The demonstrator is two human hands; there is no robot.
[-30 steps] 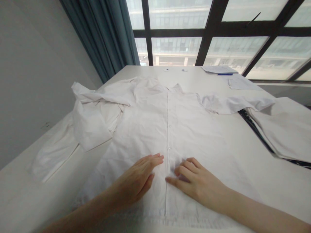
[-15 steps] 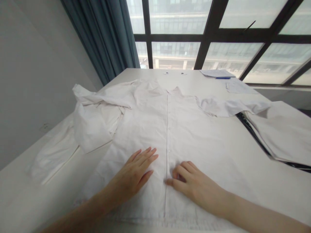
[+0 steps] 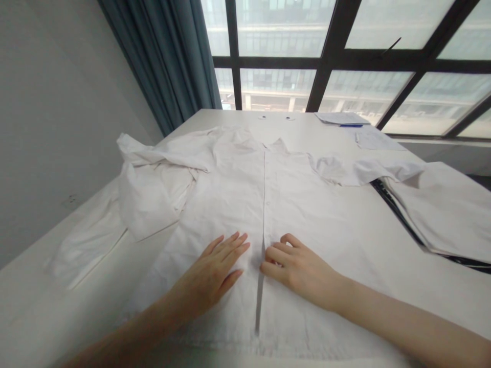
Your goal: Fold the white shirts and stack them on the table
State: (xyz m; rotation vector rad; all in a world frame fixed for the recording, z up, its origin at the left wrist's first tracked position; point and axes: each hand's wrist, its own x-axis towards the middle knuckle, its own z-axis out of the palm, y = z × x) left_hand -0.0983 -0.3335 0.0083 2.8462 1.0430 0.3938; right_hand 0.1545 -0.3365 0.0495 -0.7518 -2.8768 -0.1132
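A white button-front shirt (image 3: 238,194) lies spread on the table, its collar toward the window and its hem toward me. My left hand (image 3: 218,268) rests flat on the shirt's left front panel, fingers stretched out. Beside the centre placket, my right hand (image 3: 287,263) has its fingers curled and pinched on the placket edge. Below that hand the front edge is lifted, leaving a narrow dark gap down to the hem. A small button shows on the placket above. The sleeve at left is bunched; the one at right stretches outward.
More white folded cloth (image 3: 88,245) lies at the left table side. Another folded white cloth (image 3: 452,209) sits on a black item (image 3: 402,217) at right. Papers (image 3: 341,118) and a blue pen (image 3: 351,125) are at the far edge. A blue curtain (image 3: 164,56) hangs by the window.
My right hand has moved up along the placket and pinches its edge. The front edge below it has lifted, opening a gap. My left hand stays in place.
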